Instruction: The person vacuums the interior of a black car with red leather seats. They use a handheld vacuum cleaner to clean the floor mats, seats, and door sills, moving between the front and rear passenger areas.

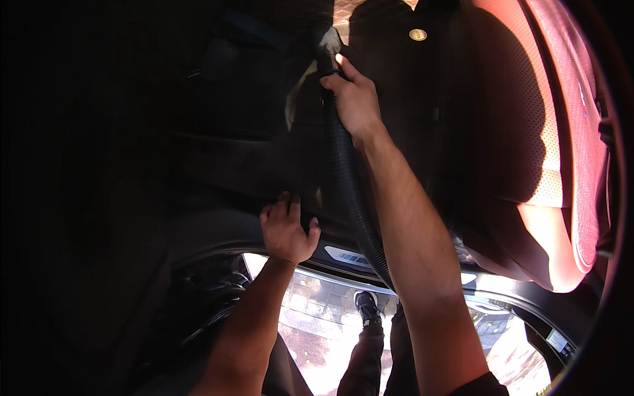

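Observation:
My right hand is wrapped around the front end of a black ribbed vacuum hose, far forward in a dark car footwell. A pale nozzle tip, hard to make out, sticks out beyond my fingers toward the floor. From there the hose runs back under my right forearm and out over the door sill. My left hand holds nothing. Its fingers are apart, against or just above dark trim inside the sill; shadow hides whether they touch.
A red perforated car seat rises on the right, partly sunlit. A round gold-coloured badge lies on the dark floor mat. Below is a door sill plate. My shoe stands outside on paving. Deep shadow covers the left side.

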Available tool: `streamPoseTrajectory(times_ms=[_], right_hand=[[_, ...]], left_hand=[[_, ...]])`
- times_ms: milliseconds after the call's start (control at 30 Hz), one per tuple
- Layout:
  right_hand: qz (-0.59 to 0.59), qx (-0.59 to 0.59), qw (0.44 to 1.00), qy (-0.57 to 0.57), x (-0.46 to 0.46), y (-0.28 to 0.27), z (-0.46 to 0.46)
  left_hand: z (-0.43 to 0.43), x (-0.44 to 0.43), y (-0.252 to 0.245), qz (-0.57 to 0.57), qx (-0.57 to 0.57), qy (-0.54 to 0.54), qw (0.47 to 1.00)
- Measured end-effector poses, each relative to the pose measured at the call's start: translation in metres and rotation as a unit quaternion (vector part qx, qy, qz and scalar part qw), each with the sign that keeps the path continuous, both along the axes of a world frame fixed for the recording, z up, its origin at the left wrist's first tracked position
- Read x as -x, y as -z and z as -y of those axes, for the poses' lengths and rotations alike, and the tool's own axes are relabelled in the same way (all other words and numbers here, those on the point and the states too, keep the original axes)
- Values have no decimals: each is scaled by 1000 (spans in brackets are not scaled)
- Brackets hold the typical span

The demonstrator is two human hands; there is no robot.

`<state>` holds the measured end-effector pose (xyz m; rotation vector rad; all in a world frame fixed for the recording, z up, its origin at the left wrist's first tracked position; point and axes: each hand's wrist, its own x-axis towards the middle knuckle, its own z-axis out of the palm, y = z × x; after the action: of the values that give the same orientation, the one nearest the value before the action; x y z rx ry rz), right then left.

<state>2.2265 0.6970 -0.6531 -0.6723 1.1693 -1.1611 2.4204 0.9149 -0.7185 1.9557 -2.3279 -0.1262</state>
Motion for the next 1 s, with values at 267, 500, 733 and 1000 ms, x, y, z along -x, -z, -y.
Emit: streamPoseTrajectory(times_ms=[267,500,733,1000], right_hand=[[-332,-14,923,-193,-48,-8,-7],[-388,-3,905,-173,-60,-8,40],[-26,2,997,-68,-87,37,-32],[279,-16,957,-78,-78,77,43]], left_hand=[[3,-4,-2,11,-6,5,1000],[6,2,-1,-3,12,20,1000],[-5,-11,3,18,-24,11,999],[9,-5,0,-1,8,25,1000]])
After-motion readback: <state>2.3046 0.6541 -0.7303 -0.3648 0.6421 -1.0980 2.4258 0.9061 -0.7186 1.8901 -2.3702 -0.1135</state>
